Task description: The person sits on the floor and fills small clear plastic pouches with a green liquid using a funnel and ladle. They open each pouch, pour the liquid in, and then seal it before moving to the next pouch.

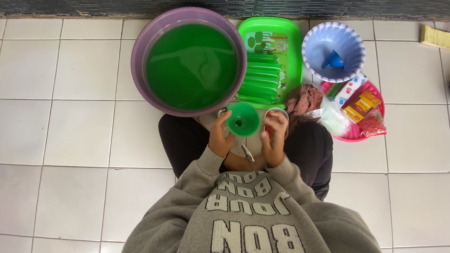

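I sit on a white tiled floor and look down at my lap. My left hand [220, 138] grips the rim of a green funnel [243, 120] held upright in front of me. My right hand [274, 136] is closed on a small white cup [276, 112] just to the right of the funnel. What the funnel stands in is hidden under it. Directly beyond my hands sits a large purple basin [140, 56] filled with green liquid [192, 65].
A green tray [293, 42] holding a row of filled green packets lies right of the basin. A light blue bowl [354, 58] holds a small blue funnel [333, 60]. A pink basket [379, 110] carries small packages and plastic bags. A brownish cloth [303, 99] lies beside it.
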